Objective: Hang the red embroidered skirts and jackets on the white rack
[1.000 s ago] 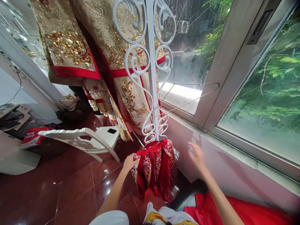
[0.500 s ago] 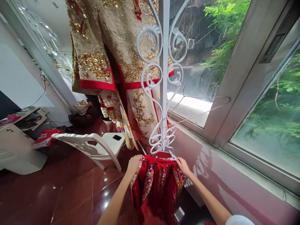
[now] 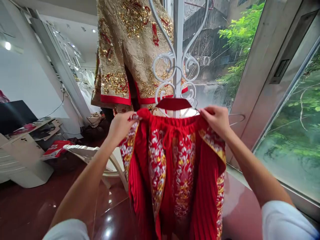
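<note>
A red pleated skirt (image 3: 175, 166) with gold and white embroidered panels hangs in front of me, held up by its waistband. My left hand (image 3: 121, 126) is closed on the waistband's left end. My right hand (image 3: 216, 120) is closed on its right end. A red hanger (image 3: 173, 103) shows just above the waistband, in front of a white scrolled metal stand (image 3: 178, 50). Behind the stand hangs a gold embroidered jacket (image 3: 125, 50) with red trim.
A white chair (image 3: 95, 155) lies tipped on the dark red tiled floor (image 3: 30, 206) to the left. A white desk (image 3: 22, 156) with clutter stands at far left. A big window (image 3: 287, 110) and its sill run along the right, with a wire hanger (image 3: 237, 116) by the frame.
Both hands have lifted the red skirt from near the floor up to chest height. The right hand, free a second ago, now grips the waistband.
</note>
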The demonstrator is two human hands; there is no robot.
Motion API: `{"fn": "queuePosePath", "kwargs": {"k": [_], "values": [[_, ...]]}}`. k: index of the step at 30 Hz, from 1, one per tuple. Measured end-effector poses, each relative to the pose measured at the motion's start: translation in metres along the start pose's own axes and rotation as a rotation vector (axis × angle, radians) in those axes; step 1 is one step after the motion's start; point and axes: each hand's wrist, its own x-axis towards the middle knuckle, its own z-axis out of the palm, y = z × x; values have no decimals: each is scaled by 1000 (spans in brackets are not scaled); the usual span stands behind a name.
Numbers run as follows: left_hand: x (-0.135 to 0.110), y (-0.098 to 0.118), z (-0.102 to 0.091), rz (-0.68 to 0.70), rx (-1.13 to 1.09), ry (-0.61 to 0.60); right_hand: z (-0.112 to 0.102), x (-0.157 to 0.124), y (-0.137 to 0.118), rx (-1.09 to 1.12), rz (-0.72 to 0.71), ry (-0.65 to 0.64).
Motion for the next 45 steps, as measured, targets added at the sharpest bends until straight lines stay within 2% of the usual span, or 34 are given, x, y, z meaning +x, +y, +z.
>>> {"fn": "queuePosePath", "kwargs": {"k": [2, 5, 12, 16, 20, 23, 27, 29, 31, 34, 35, 37, 40, 43, 45], "values": [[32, 6, -7, 38, -1, 20, 2, 35, -5, -65, -21, 34], [49, 9, -3, 67, -25, 24, 5, 55, -1, -120, -9, 39], [26, 10, 14, 54, -69, -92, 7, 39, 13, -119, 51, -40], [13, -1, 25, 38, -62, -167, 22, 30, 19, -105, 36, -94], [3, -16, 34, -38, -6, -184, 41, 22, 28, -138, 12, -110], [-6, -11, 33, -20, 56, -100, 50, 13, 34, -149, -9, -130], [-29, 18, 33, 62, 209, 147, 58, -10, 32, -233, -9, -64], [-41, 32, 40, 104, 263, 199, 62, -25, 24, -307, 15, 4], [-51, 42, 51, 146, 274, 253, 69, -40, 16, -321, -20, 49], [-60, 56, 71, 180, 253, 336, 83, -58, 3, -296, -109, 6], [-62, 62, 77, 188, 249, 312, 88, -63, 0, -297, -111, -37], [-64, 77, 88, 169, 250, 179, 97, -68, -5, -305, -80, -115], [-63, 97, 99, 52, 247, -31, 102, -69, -7, -240, -10, -165], [-58, 105, 104, -40, 180, -145, 94, -68, -7, 4, 48, -184], [-55, 103, 105, -90, 51, -179, 85, -66, -8, 218, 109, -193]]}}
